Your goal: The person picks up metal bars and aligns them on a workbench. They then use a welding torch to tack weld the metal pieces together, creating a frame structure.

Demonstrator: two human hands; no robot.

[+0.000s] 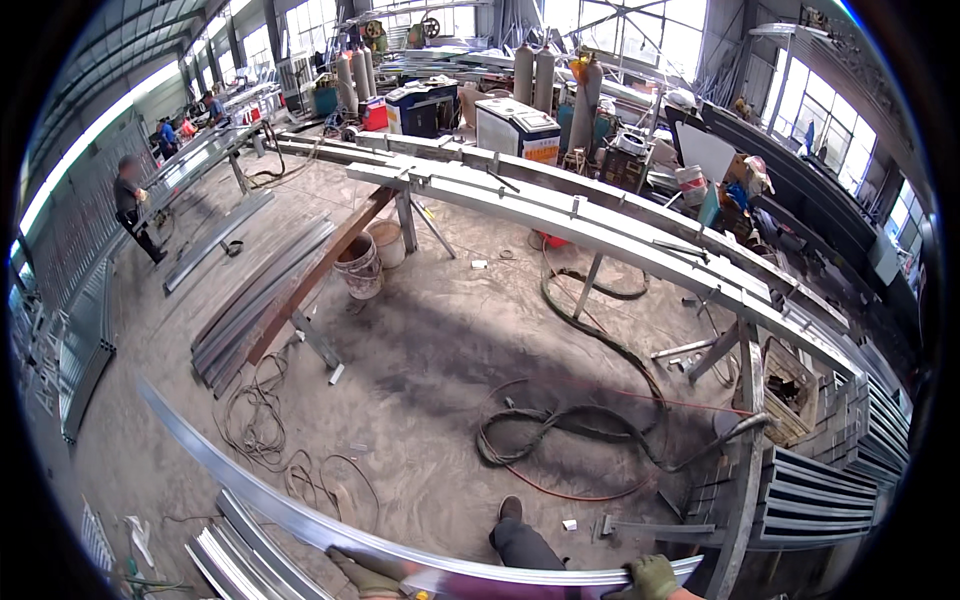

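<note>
A long, shiny metal profile (270, 510) stretches in front of me, from the left side of the view to the lower right. My right hand (652, 577), in an olive work glove, is closed around it near its right end. Farther left, my gloved left hand (365, 574) holds the same profile at its near edge; its fingers are partly hidden. Below the bar, purple cloth shows at the bottom edge. My dark-trousered leg (527, 547) and shoe (510, 508) appear just beyond the profile, on the floor.
A long steel rack (590, 222) carrying bars crosses ahead. Dark hoses (560, 420) and loose cables (262, 425) lie on the floor. Stacked profiles (820, 500) stand right; more bars (235, 560) lie lower left. Buckets (358, 268) stand by a rusty beam (310, 285). A person (132, 205) stands far left.
</note>
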